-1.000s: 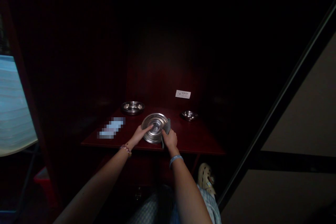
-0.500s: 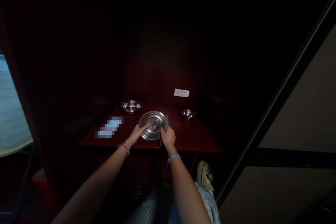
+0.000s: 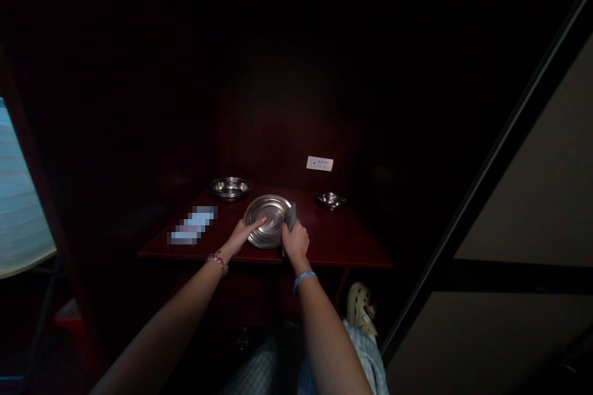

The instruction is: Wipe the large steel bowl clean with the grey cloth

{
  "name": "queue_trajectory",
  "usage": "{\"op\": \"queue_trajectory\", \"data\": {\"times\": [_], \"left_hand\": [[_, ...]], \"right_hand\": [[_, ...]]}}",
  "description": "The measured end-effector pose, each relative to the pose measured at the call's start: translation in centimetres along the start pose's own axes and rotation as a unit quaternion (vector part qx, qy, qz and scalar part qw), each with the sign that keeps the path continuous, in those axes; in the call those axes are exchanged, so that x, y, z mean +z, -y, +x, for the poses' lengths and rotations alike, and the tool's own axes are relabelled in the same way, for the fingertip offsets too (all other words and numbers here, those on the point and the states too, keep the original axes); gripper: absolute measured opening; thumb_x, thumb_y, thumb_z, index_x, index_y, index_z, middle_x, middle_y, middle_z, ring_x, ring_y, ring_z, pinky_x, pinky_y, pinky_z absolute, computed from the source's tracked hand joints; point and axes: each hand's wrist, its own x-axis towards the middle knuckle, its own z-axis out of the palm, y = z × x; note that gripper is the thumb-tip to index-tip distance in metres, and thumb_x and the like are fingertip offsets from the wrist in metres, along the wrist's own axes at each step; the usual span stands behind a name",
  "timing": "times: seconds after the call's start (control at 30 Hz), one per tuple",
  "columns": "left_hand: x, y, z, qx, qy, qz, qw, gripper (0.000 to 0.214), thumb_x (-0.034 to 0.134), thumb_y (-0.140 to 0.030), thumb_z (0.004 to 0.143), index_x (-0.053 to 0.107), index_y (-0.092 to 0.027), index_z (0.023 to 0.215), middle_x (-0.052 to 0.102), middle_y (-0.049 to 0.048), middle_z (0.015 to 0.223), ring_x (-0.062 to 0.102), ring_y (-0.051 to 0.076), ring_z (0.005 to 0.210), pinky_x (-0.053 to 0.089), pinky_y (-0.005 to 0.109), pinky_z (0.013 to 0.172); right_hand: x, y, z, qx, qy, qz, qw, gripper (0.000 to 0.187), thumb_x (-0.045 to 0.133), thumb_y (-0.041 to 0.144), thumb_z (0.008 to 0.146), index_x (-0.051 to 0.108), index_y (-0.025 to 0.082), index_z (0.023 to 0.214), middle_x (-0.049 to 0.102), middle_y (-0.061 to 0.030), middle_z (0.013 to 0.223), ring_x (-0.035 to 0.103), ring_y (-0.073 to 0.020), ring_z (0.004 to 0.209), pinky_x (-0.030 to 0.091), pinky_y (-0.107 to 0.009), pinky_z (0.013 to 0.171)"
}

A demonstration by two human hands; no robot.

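Observation:
A round, shiny metal dish (image 3: 270, 205) is held tilted above the front of the dark red desk (image 3: 324, 241), its flat ringed face toward me. My left hand (image 3: 241, 234) grips its left edge, the thumb stretched across that face and the other fingers hidden behind. At the right rim, my right hand (image 3: 295, 239) is closed on a grey cloth (image 3: 291, 216), which lies against the dish's edge. Whether the right fingers also pinch the rim is hidden.
Toward the back of the desk stand a larger metal bowl (image 3: 230, 189) on the left and a smaller one (image 3: 331, 200) on the right. A blurred-out pale rectangle (image 3: 193, 225) lies front left. A white socket (image 3: 319, 163) is on the back wall. Below right is a beige clog (image 3: 359, 308).
Both hands keep their hold on the dish and the cloth, and the grey cloth shifts slightly at the right rim. The view drifts a little; the bowls stay put.

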Motion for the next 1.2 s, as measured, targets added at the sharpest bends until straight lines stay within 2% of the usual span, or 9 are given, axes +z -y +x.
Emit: {"op": "queue_trajectory", "data": {"times": [0.27, 1.2], "left_hand": [[0.07, -0.25, -0.11, -0.002, 0.002, -0.005, 1.000, 0.064, 0.078, -0.045, 0.062, 0.062, -0.014, 0.116, 0.067, 0.0126, 0.119, 0.061, 0.027, 0.113, 0.047, 0.038, 0.099], [0.01, -0.02, 0.05, -0.015, -0.008, -0.024, 1.000, 0.066, 0.079, -0.052, 0.058, 0.066, -0.013, 0.110, 0.069, 0.0135, 0.114, 0.063, 0.028, 0.110, 0.046, 0.038, 0.100]], "right_hand": [[0.30, -0.35, 0.20, -0.007, -0.003, 0.001, 1.000, 0.040, 0.039, 0.041, 0.091, 0.059, 0.020, 0.118, 0.069, -0.0112, 0.104, 0.067, -0.0238, 0.095, 0.048, -0.030, 0.080], [0.48, -0.57, 0.36, 0.000, -0.003, 0.007, 1.000, 0.040, 0.041, 0.042, 0.090, 0.059, 0.018, 0.116, 0.069, -0.0118, 0.105, 0.067, -0.0247, 0.095, 0.048, -0.031, 0.078]]}}
